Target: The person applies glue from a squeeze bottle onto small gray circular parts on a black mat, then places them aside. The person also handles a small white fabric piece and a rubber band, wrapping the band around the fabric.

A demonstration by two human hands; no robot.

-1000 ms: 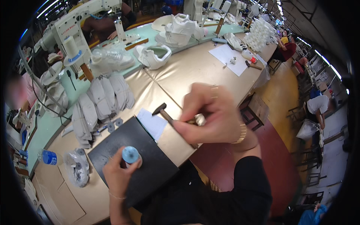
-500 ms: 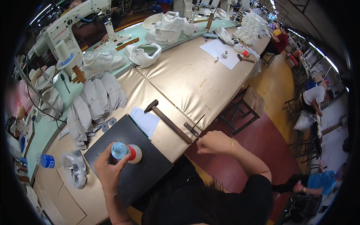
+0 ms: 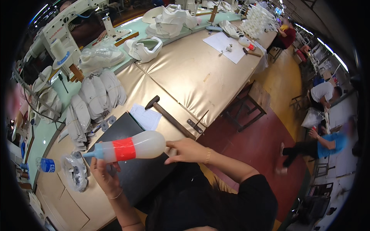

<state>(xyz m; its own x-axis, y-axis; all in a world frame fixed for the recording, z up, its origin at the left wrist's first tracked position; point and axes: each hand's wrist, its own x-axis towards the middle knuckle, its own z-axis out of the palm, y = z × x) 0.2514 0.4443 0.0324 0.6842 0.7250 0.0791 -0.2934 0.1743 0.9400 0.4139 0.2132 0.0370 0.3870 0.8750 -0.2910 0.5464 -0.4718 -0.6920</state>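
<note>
A squeeze bottle point(image 3: 148, 145) with a translucent white body, a red band and a pale blue nozzle cap lies tilted on its side in the air above a black board point(image 3: 115, 134). My left hand point(image 3: 106, 177) grips it near the cap end, nozzle pointing left. By the bottle's rounded base is my right hand point(image 3: 187, 150), thumb and forefinger apart; whether a fingertip touches the base I cannot tell. Its other fingers are partly hidden. Beyond the board are a hammer point(image 3: 169, 117) with a wooden handle and a written paper sheet point(image 3: 146, 116).
Stacked grey-white shoe pieces point(image 3: 90, 96) lie left of the board, beside a plastic bag of parts point(image 3: 77, 173) and a blue-labelled bottle point(image 3: 47, 165). A sewing machine point(image 3: 61, 30) and white shoes point(image 3: 143, 49) stand farther back. A wooden stool point(image 3: 256, 96) is right of the table.
The squeeze bottle has gone from upright on the board to lying sideways in the air in my left hand. My right hand has come left to its base. At right, a blue-shirted person has moved.
</note>
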